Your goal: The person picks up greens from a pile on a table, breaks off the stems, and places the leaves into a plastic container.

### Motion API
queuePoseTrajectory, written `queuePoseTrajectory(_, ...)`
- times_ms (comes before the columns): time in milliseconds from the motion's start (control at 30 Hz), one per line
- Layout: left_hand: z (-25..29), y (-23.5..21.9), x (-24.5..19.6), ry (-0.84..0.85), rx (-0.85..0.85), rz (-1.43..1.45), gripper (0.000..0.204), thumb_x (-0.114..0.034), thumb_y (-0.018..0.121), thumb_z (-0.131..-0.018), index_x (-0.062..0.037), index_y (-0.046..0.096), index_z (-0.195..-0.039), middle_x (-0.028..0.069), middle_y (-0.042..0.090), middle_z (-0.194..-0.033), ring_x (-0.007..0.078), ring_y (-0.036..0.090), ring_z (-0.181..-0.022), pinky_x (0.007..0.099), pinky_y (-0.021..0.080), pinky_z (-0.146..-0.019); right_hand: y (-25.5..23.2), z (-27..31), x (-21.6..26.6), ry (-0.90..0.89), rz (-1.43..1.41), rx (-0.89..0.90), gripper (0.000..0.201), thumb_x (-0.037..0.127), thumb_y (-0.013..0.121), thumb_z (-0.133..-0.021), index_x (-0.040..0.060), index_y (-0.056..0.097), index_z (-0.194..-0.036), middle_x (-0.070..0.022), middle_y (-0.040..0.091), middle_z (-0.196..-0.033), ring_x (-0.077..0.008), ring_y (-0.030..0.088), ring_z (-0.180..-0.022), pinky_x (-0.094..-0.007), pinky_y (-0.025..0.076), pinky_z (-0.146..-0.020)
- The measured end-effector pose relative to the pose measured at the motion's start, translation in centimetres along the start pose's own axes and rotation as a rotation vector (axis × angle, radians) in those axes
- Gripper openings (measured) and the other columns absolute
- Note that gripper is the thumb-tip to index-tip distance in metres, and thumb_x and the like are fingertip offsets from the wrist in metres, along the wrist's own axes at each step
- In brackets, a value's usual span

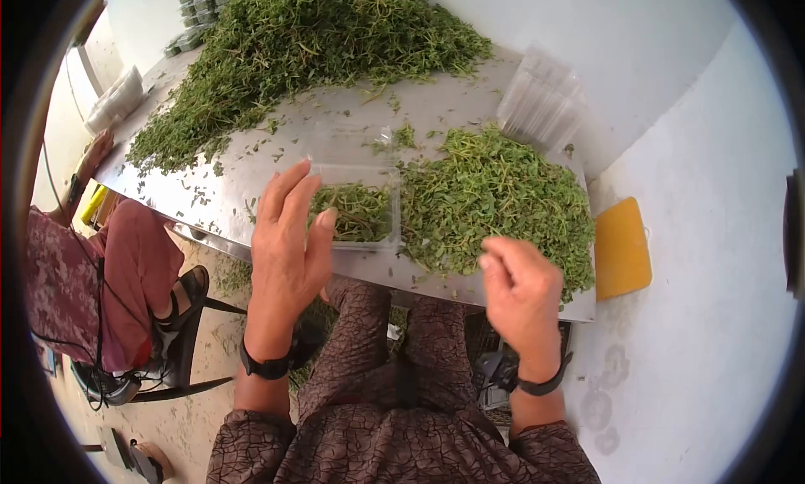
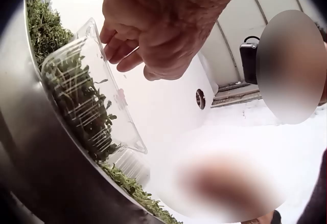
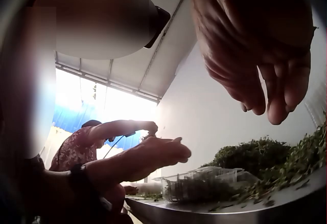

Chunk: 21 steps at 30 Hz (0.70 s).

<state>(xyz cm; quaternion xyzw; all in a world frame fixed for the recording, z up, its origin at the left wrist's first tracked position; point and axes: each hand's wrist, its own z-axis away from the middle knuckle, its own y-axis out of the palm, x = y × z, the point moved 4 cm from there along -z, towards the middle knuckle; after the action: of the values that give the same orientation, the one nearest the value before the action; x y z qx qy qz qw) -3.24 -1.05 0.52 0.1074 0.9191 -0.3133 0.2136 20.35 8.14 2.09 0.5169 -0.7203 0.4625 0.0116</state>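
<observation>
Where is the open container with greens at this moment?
In the head view, the open container sits left of the smaller heap of greens, near the front edge of the metal table, and the left hand partly hides its left side.

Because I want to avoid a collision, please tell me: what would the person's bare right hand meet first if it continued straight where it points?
Probably the smaller, loose pile of green leafy stems on the silvery metal table: the right hand points toward it, though the gap is hard to judge.
</observation>
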Motion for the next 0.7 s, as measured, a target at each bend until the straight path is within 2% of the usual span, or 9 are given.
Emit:
queuePoseTrajectory(67,0.9,-0.3,0.9,0.026,-0.019,-0.027,0.035,-0.003,0.065,-0.082,0.0023,0.058,-0.115,0.0193,0.057,-0.125,0.0391,0.056,-0.113,0.0492,0.042,-0.101,-0.3,-1.6,-0.9,0.008,0.047,-0.005,0.020,0.002,0.069,-0.078,0.0022,0.066,-0.097,-0.0157,0.065,-0.081,-0.0297,0.064,-0.063,-0.0352,0.050,-0.056)
queuePoseTrajectory(133,1.6,-0.7,1.3,0.051,-0.039,-0.052,0.034,-0.002,0.065,-0.081,0.0019,0.059,-0.114,0.0191,0.057,-0.124,0.0392,0.056,-0.113,0.0509,0.041,-0.104,0.0,-3.3,-1.4,-0.104,0.153,0.044,0.031,0.001,0.068,-0.077,0.0024,0.064,-0.108,-0.0192,0.064,-0.097,-0.0338,0.065,-0.072,-0.0389,0.051,-0.063)
queuePoseTrajectory(167,2.0,-0.8,1.4,0.048,-0.029,-0.052,0.033,-0.002,0.065,-0.081,0.0016,0.059,-0.114,0.0188,0.058,-0.124,0.0389,0.056,-0.113,0.0520,0.039,-0.106,0.1,-4.1,-1.7,-0.109,0.151,0.048,0.031,0.001,0.068,-0.077,0.0024,0.064,-0.108,-0.0192,0.064,-0.097,-0.0338,0.065,-0.072,-0.0389,0.051,-0.063)
queuePoseTrajectory(233,2.6,-1.1,1.6,0.040,-0.020,-0.055,0.033,-0.002,0.065,-0.081,0.0012,0.060,-0.113,0.0185,0.058,-0.124,0.0386,0.057,-0.113,0.0532,0.038,-0.108,0.9,-5.4,-2.1,-0.149,0.240,0.163,0.038,0.001,0.066,-0.077,0.0031,0.061,-0.115,-0.0205,0.062,-0.106,-0.0372,0.064,-0.078,-0.0424,0.051,-0.068)
queuePoseTrajectory(400,3.8,-1.0,2.0,0.011,0.025,-0.040,0.034,0.000,0.065,-0.080,-0.0008,0.060,-0.113,0.0175,0.058,-0.127,0.0367,0.055,-0.118,0.0534,0.035,-0.110,3.8,-7.3,-4.2,-0.254,0.305,0.247,0.032,0.000,0.065,-0.075,0.0030,0.064,-0.107,-0.0198,0.060,-0.087,-0.0385,0.062,-0.074,-0.0460,0.051,-0.064)
queuePoseTrajectory(467,4.1,-0.9,2.0,-0.002,0.032,-0.013,0.034,0.004,0.063,-0.080,-0.0022,0.061,-0.114,0.0170,0.058,-0.129,0.0353,0.054,-0.122,0.0540,0.035,-0.111,4.7,-7.5,-4.8,-0.280,0.390,0.284,0.023,0.000,0.065,-0.073,0.0024,0.067,-0.096,-0.0185,0.058,-0.074,-0.0381,0.061,-0.071,-0.0466,0.050,-0.062)
queuePoseTrajectory(500,4.2,-0.9,2.0,-0.002,0.029,-0.013,0.034,0.004,0.063,-0.080,-0.0022,0.061,-0.114,0.0170,0.058,-0.129,0.0353,0.054,-0.122,0.0540,0.035,-0.111,4.8,-7.8,-4.7,-0.283,0.392,0.284,0.023,0.000,0.065,-0.073,0.0024,0.067,-0.096,-0.0185,0.058,-0.074,-0.0381,0.061,-0.071,-0.0466,0.050,-0.062)
queuePoseTrajectory(567,4.3,-0.9,1.9,0.008,0.000,-0.016,0.036,0.006,0.063,-0.079,-0.0023,0.061,-0.114,0.0168,0.058,-0.129,0.0353,0.054,-0.122,0.0538,0.035,-0.111,5.2,-8.3,-5.3,-0.106,0.557,0.424,0.021,0.002,0.066,-0.077,0.0050,0.070,-0.097,-0.0175,0.063,-0.084,-0.0379,0.062,-0.079,-0.0456,0.050,-0.072)
queuePoseTrajectory(700,4.4,-1.2,1.9,0.008,-0.016,-0.009,0.035,0.007,0.062,-0.079,-0.0021,0.061,-0.112,0.0163,0.058,-0.129,0.0352,0.054,-0.122,0.0538,0.035,-0.111,4.1,-8.5,-6.0,-0.222,0.460,0.255,0.009,-0.001,0.063,-0.073,0.0032,0.067,-0.080,-0.0167,0.059,-0.071,-0.0362,0.061,-0.069,-0.0457,0.050,-0.061)
